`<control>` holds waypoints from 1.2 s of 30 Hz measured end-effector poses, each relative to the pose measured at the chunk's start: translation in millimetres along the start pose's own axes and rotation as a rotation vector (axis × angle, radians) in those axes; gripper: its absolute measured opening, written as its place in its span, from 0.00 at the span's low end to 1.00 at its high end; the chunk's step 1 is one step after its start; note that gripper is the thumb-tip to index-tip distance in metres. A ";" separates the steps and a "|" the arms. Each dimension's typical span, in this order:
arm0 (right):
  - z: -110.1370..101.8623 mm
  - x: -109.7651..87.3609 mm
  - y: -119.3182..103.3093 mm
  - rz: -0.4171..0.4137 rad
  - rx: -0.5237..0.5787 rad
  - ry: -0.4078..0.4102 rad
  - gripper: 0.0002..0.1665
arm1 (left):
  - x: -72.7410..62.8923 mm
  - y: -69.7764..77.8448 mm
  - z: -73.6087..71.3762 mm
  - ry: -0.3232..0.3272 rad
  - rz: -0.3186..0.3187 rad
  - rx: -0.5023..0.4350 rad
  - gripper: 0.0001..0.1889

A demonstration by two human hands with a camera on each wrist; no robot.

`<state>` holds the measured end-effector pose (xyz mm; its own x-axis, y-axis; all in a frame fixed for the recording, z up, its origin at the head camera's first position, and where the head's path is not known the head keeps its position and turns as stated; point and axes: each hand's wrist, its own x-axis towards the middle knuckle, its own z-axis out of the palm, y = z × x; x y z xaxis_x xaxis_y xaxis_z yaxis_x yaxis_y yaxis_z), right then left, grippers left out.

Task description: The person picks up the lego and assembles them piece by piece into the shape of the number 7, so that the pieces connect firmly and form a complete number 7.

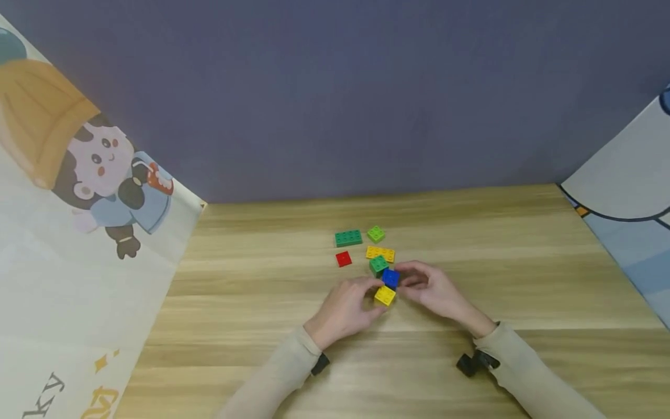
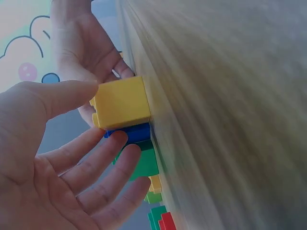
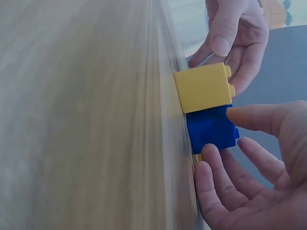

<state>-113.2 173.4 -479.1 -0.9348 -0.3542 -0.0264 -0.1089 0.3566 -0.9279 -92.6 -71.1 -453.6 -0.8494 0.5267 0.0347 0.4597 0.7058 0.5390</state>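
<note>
Yellow brick: on the wooden table, pinched between thumb and finger of your left hand, which reaches in from 8 o'clock. Blue brick: against the yellow one at its 1 o'clock, held by thumb and fingertips of your right hand. Green brick: just beside the blue, toward 11 o'clock. From green: yellow plate and lime brick at 12, long dark-green brick at 10, red piece at 9.
</note>
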 end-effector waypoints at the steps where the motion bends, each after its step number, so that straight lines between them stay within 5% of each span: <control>1: -0.3 0.5 -0.3 0.005 -0.001 -0.001 0.27 | 0.2 0.0 -0.6 0.000 0.003 0.000 0.23; 36: -0.8 5.4 4.4 0.033 -0.047 -0.021 0.27 | 0.1 -3.4 -1.6 -0.046 0.008 -0.016 0.21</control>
<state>-119.0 173.8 -483.0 -0.9309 -0.3595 -0.0650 -0.0944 0.4086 -0.9078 -94.7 -74.2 -454.1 -0.8326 0.5538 0.0002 0.4619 0.6942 0.5520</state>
